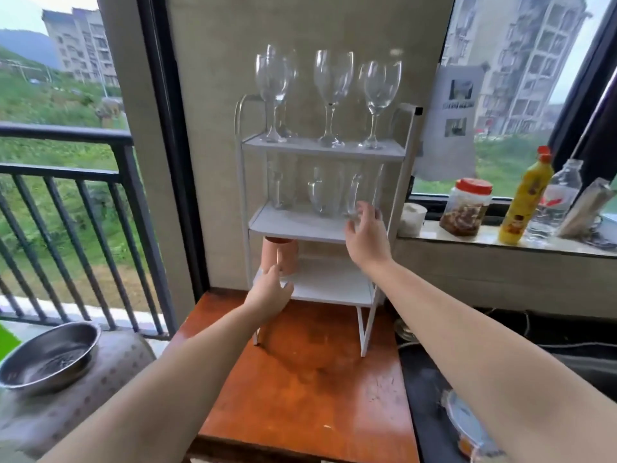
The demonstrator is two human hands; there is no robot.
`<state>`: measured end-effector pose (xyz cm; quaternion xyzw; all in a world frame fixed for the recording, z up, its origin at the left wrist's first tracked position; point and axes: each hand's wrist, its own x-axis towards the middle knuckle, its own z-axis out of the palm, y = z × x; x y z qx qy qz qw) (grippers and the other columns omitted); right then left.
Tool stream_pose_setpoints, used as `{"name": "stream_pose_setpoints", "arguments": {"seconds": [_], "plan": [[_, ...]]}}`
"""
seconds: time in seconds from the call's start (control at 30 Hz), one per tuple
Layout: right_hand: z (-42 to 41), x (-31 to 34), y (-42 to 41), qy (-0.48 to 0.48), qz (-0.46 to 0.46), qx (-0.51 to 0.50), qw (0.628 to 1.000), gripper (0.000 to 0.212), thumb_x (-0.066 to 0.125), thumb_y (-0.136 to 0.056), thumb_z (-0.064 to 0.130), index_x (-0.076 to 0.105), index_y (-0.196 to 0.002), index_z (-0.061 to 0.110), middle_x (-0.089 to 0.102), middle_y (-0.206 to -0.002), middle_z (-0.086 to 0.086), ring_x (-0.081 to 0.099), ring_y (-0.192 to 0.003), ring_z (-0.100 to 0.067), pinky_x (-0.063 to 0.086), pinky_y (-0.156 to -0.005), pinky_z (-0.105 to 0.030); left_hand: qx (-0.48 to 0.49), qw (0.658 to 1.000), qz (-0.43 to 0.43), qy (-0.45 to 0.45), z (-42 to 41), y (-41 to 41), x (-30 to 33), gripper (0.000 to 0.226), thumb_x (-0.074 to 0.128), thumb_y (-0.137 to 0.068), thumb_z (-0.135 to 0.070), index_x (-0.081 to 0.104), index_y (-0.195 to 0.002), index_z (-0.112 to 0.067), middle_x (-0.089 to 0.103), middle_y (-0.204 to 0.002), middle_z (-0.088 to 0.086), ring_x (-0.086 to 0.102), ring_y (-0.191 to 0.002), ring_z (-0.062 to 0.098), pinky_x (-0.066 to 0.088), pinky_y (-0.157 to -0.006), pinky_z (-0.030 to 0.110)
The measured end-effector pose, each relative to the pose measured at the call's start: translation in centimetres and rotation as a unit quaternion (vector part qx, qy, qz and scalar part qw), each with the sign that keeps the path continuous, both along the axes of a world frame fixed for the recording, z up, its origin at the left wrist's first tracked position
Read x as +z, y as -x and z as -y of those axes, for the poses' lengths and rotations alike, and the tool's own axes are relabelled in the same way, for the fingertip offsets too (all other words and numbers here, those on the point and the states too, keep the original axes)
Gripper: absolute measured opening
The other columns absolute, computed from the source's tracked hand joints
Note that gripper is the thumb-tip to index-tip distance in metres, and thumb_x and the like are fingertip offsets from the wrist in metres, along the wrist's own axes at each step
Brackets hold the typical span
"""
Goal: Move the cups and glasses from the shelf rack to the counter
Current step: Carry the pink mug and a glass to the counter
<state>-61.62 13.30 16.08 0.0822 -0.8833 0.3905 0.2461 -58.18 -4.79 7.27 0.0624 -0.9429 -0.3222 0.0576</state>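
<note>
A reddish-brown wooden counter fills the lower middle of the frame, set against a beige wall panel between two windows that look out on apartment blocks and green slopes. On its far end stands a white three-tier shelf rack. The top tier, in the upper middle of the frame, carries wine glasses standing upright in a row. The middle tier holds clear glass mugs — at least three, side by side. On the bottom tier, at its left end, sits a pink cup.

The right hand reaches to the right end of the middle tier, fingers spread and partly curled around the rightmost mug; the blur there leaves it unclear whether the grip has closed. The left hand is at the front left edge of the bottom tier, fingers relaxed and extended toward the pink cup, holding nothing.

At lower left a steel bowl rests on a patterned cloth. On the sill at right stand a red-lidded jar, a yellow bottle and a clear water bottle.
</note>
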Motion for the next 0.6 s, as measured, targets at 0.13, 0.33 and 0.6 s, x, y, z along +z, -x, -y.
{"name": "stream_pose_setpoints", "arguments": {"seconds": [0.13, 0.33, 0.6], "plan": [[0.8, 2.0, 4.0, 0.069, 0.072, -0.028, 0.995, 0.052, 0.044, -0.096, 0.023, 0.031, -0.143, 0.005, 0.038, -0.14, -0.017, 0.047, -0.121, -0.032, 0.039, -0.091, -0.034, 0.082, 0.99, 0.007, -0.115, 0.1, 4.2, 0.2, 0.054, 0.042, -0.095, -0.033, 0.034, -0.14, -0.005, 0.044, -0.138, 0.019, 0.05, -0.12, 0.037, 0.043, -0.098, 0.041], [2.0, 3.1, 7.7, 0.29, 0.139, -0.009, 0.947, 0.018, 0.043, -0.09, 0.018, 0.054, -0.102, 0.012, 0.052, -0.084, -0.006, 0.052, -0.074, -0.02, 0.046, -0.073, -0.036, 0.077, 0.957, -0.007, -0.279, 0.4, 8.5, -0.2, 0.009, 0.051, -0.091, -0.026, 0.055, -0.09, -0.018, 0.057, -0.08, 0.001, 0.054, -0.072, 0.018, 0.047, -0.052, 0.019], [2.4, 3.3, 8.4, 0.383, 0.128, 0.044, 0.914, 0.029, 0.044, -0.095, 0.017, 0.051, -0.067, 0.018, 0.052, -0.064, 0.002, 0.047, -0.058, -0.009, 0.041, -0.055, -0.022, 0.105, 0.904, 0.052, -0.412, 2.2, 10.5, -1.6, 0.036, 0.053, -0.094, -0.019, 0.052, -0.124, 0.001, 0.06, -0.11, 0.019, 0.06, -0.103, 0.034, 0.054, -0.09, 0.042]]}}
